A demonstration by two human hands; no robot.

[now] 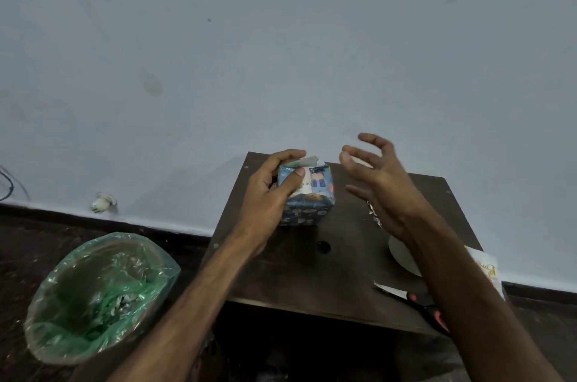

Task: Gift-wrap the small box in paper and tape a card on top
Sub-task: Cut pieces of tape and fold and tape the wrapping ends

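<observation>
A small box [313,199] wrapped in blue patterned paper stands on a dark brown table [312,272]. A little picture card with a cartoon figure lies on its top face, and a flap of paper sticks up at the far edge. My left hand [271,191] grips the box from its left side, thumb on the top and fingers curled over the far edge. My right hand [379,181] hovers to the right of the box with its fingers spread and loosely bent, holding nothing.
Scissors [415,299] with red-and-black handles lie at the table's front right. A white round object [402,256] and a printed white paper [484,266] sit under my right forearm. A bin [93,297] lined with a green bag stands on the floor at the left. A wall is close behind.
</observation>
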